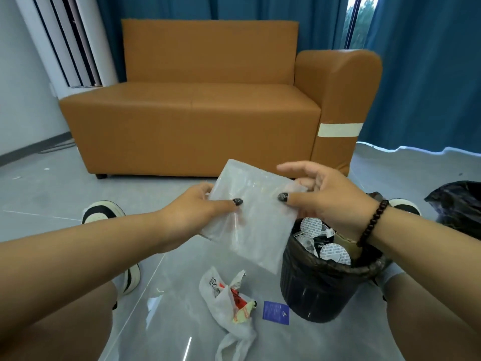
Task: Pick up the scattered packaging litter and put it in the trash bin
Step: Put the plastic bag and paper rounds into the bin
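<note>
Both hands hold a clear, flat plastic bag (256, 225) in the air just left of the trash bin (322, 290). My left hand (192, 212) pinches its left edge, thumb on the front. My right hand (325, 194) pinches its upper right edge with the thumb, the forefinger stretched out straight. The black bin, lined with a black bag, stands on the floor and holds round foil lids and scraps of paper. On the floor in front lie a crumpled white plastic bag with red and yellow wrappers (229, 306) and a small blue card (276, 312).
An orange sofa (197, 121) stands ahead, blue curtains behind it. A black plastic bag (458, 204) lies at the far right. My knees and black-and-white shoes (104, 209) flank the litter on the grey tiled floor.
</note>
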`<action>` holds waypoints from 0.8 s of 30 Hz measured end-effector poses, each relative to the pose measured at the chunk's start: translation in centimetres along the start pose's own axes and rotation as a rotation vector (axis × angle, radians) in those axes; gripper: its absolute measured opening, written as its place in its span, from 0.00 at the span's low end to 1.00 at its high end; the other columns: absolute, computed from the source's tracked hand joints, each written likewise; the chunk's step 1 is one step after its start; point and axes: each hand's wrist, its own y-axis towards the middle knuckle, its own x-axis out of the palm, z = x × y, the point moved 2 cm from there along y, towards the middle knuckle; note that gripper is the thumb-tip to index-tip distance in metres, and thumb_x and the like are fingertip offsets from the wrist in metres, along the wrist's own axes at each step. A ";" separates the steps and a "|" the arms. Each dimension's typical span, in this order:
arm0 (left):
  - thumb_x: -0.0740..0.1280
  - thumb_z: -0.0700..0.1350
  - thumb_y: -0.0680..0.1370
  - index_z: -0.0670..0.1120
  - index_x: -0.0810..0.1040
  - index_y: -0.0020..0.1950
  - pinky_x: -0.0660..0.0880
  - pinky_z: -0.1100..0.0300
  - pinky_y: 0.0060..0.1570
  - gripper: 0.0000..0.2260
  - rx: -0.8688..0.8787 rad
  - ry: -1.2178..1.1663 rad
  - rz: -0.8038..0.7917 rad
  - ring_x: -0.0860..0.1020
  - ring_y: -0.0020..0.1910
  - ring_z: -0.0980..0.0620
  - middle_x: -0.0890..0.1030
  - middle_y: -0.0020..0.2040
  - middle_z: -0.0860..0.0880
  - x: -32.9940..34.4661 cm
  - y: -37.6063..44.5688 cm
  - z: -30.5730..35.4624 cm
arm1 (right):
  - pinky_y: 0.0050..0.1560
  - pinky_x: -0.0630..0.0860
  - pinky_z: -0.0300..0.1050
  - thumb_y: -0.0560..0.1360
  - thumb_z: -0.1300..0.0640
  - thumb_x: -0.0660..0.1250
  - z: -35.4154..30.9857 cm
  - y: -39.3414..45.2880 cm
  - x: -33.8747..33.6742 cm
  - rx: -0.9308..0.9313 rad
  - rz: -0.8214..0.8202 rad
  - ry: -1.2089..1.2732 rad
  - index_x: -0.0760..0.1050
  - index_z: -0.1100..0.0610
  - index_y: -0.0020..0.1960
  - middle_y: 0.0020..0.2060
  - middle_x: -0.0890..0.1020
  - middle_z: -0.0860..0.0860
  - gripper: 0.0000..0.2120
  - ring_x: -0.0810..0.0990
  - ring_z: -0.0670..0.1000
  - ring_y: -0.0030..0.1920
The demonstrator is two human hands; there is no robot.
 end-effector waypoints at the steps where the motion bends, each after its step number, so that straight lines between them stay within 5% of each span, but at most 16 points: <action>1: 0.73 0.49 0.73 0.45 0.71 0.64 0.78 0.51 0.52 0.23 -0.013 0.076 0.098 0.81 0.51 0.48 0.81 0.58 0.48 -0.2 0.2 0.0 | 0.41 0.82 0.49 0.71 0.71 0.68 -0.3 0.2 0.3 -0.008 0.013 0.066 0.74 0.56 0.60 0.44 0.82 0.60 0.20 0.82 0.56 0.42; 4: 0.66 0.53 0.77 0.50 0.65 0.69 0.68 0.62 0.52 0.23 0.057 0.347 0.303 0.74 0.60 0.54 0.71 0.65 0.54 -0.7 0.0 0.6 | 0.34 0.80 0.38 0.72 0.72 0.67 -0.9 0.4 1.3 0.015 0.089 0.182 0.77 0.59 0.53 0.42 0.81 0.58 0.13 0.82 0.49 0.36; 7: 0.62 0.58 0.77 0.55 0.71 0.61 0.70 0.66 0.50 0.15 0.233 0.335 0.152 0.75 0.55 0.59 0.76 0.57 0.58 0.0 -1.3 1.8 | 0.34 0.79 0.36 0.71 0.72 0.67 -0.8 0.7 2.2 0.083 0.144 0.260 0.79 0.65 0.48 0.40 0.80 0.56 0.07 0.81 0.46 0.34; 10: 0.65 0.65 0.72 0.57 0.72 0.58 0.74 0.64 0.51 0.19 0.318 0.297 0.002 0.78 0.53 0.62 0.79 0.52 0.60 0.5 -2.4 1.7 | 0.35 0.80 0.36 0.71 0.72 0.68 -0.7 0.8 3.3 0.110 0.112 0.318 0.78 0.65 0.48 0.43 0.81 0.59 0.08 0.83 0.49 0.38; 16: 0.63 0.47 0.79 0.56 0.65 0.67 0.69 0.76 0.42 0.18 0.426 0.692 0.115 0.76 0.47 0.66 0.75 0.58 0.58 -0.3 -3.3 0.1 | 0.37 0.82 0.41 0.68 0.74 0.69 -1.3 0.4 3.3 0.067 0.137 0.358 0.74 0.59 0.57 0.47 0.82 0.61 0.20 0.84 0.54 0.43; 18: 0.64 0.42 0.78 0.55 0.68 0.64 0.72 0.71 0.43 0.17 0.498 0.674 0.139 0.78 0.48 0.63 0.76 0.57 0.60 -0.8 -3.4 0.1 | 0.36 0.82 0.41 0.67 0.73 0.70 -1.8 0.1 2.9 0.040 0.112 0.337 0.75 0.60 0.56 0.43 0.83 0.60 0.20 0.84 0.53 0.40; 21: 0.62 0.33 0.77 0.54 0.71 0.56 0.77 0.46 0.47 0.16 0.557 0.562 0.152 0.82 0.45 0.54 0.80 0.53 0.56 -1.6 -3.6 0.4 | 0.33 0.81 0.39 0.64 0.66 0.73 -2.1 -0.5 2.2 -0.003 0.062 0.126 0.78 0.63 0.51 0.34 0.84 0.55 0.16 0.84 0.51 0.35; 24: 0.54 0.27 0.79 0.46 0.74 0.52 0.78 0.42 0.50 0.17 0.490 0.315 0.113 0.84 0.42 0.46 0.80 0.48 0.49 -2.2 -3.8 0.9 | 0.31 0.78 0.36 0.58 0.57 0.76 -2.5 -1.0 1.5 -0.064 0.100 -0.092 0.80 0.60 0.48 0.32 0.83 0.55 0.19 0.83 0.48 0.33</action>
